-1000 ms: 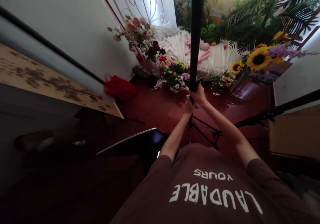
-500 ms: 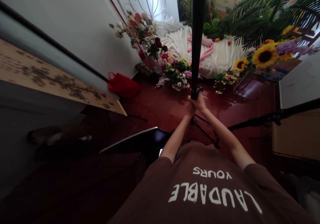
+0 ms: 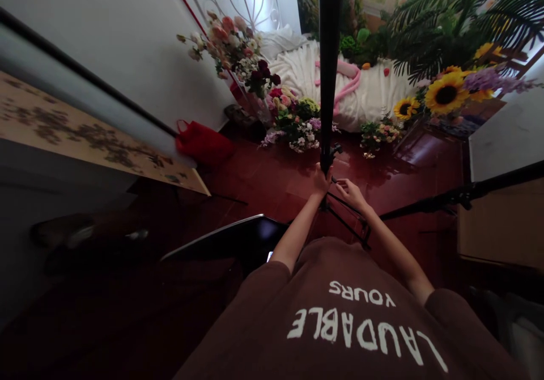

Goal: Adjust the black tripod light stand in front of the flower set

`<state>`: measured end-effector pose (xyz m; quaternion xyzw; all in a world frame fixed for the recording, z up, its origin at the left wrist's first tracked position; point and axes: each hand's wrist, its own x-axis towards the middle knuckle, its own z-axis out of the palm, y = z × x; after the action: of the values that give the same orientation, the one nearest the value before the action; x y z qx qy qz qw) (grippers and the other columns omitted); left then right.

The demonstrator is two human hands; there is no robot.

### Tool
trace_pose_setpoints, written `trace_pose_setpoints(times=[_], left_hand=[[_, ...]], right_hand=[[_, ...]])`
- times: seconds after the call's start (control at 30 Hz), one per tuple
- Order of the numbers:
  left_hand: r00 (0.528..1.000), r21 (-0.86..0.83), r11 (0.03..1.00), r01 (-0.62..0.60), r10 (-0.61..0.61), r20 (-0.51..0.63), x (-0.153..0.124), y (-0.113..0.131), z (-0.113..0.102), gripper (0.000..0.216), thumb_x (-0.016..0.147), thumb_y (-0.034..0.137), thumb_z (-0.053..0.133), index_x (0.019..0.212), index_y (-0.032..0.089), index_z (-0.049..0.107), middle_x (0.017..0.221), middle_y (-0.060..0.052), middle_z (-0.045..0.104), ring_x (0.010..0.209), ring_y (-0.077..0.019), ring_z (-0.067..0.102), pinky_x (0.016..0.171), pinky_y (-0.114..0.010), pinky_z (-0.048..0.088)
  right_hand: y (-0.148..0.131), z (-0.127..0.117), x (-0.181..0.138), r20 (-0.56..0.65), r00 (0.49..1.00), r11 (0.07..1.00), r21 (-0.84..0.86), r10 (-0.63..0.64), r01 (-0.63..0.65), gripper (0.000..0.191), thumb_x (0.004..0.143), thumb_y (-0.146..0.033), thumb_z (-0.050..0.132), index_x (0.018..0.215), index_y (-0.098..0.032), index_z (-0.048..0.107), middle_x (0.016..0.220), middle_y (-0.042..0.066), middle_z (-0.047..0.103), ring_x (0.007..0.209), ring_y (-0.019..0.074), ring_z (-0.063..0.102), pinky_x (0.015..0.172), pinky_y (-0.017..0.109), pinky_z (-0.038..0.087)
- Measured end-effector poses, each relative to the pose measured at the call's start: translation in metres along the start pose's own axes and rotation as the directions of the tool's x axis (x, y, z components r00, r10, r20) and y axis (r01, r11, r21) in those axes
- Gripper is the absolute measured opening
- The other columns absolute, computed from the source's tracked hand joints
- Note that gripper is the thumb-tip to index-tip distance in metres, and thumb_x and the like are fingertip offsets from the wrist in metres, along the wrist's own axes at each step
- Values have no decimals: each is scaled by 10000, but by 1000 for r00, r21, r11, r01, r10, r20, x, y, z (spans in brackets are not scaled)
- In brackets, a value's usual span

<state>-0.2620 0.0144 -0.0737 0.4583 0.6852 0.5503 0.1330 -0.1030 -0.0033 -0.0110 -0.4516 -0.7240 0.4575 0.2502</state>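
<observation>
Black stand pole (image 3: 329, 85) is planted upright on the red floor (image 3: 272, 182), right in front of the body. It's gripped low down by the left hand (image 3: 322, 179). The right hand (image 3: 351, 191) is kept loose just beside it, fingers uncurled, nothing grasped. Further back, flower bunches (image 3: 293, 125) and a white blanket (image 3: 374, 94) can be seen.

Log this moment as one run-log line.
left hand: closed on black pole | right hand: open, just beside pole, above tripod legs | surroundings: flowers on red floor
</observation>
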Motion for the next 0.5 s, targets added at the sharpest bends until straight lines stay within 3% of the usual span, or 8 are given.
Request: trace_pose_setpoints(times=[0.13, 0.2, 0.27, 0.33, 0.4, 0.5], left_hand=[[1000, 3, 1000, -6, 6, 3, 0, 2, 0, 610, 883, 730, 366, 1078, 169, 507, 972, -151, 658, 894, -233, 665, 771, -326, 497], [1000, 1, 1000, -5, 5, 5, -1, 3, -1, 640, 871, 747, 363, 1084, 162, 511, 994, -165, 656, 915, -233, 666, 777, -321, 499], [1000, -6, 1000, -1, 1, 6, -1, 5, -1, 672, 861, 763, 350, 1097, 156, 515, 1004, -173, 655, 932, -234, 667, 782, -319, 503], [1000, -11, 1000, 9, -8, 3, -1, 9, -3, 698, 854, 776, 333, 1106, 152, 519, 998, -171, 658, 935, -234, 670, 790, -320, 509], [1000, -10, 1000, 25, -25, -3, -1, 12, -4, 718, 840, 791, 336, 1104, 150, 524, 990, -167, 664, 932, -236, 671, 797, -323, 512], [999, -16, 999, 49, -49, 3, 1, 15, -6, 727, 812, 810, 371, 1080, 154, 530, 961, -150, 672, 918, -230, 672, 797, -311, 512]], right_hand=[[-8, 16, 3, -16, 991, 974, 188, 134, -128, 243, 917, -457, 575, 873, -219, 591, 794, 7, 686, 670, 128, 636, 612, 233, 497], [-15, 24, 6, 19, 960, 896, 353, 281, -269, 329, 956, -491, 498, 787, -212, 548, 662, -14, 623, 524, 98, 554, 486, 193, 427], [-23, 29, 10, 138, 889, 726, 529, 437, -439, 433, 978, -548, 411, 722, -208, 495, 566, -23, 552, 426, 80, 464, 403, 173, 347], [-29, 32, 13, 307, 807, 497, 662, 504, -562, 489, 979, -594, 348, 688, -213, 444, 509, -37, 480, 377, 68, 387, 356, 160, 273], [-34, 30, 16, 460, 758, 284, 733, 463, -618, 485, 985, -584, 311, 678, -219, 400, 483, -58, 413, 352, 61, 317, 328, 151, 207], [-38, 24, 19, 583, 726, 38, 769, 365, -638, 426, 1015, -454, 241, 674, -225, 355, 458, -79, 339, 332, 60, 244, 308, 146, 166]])
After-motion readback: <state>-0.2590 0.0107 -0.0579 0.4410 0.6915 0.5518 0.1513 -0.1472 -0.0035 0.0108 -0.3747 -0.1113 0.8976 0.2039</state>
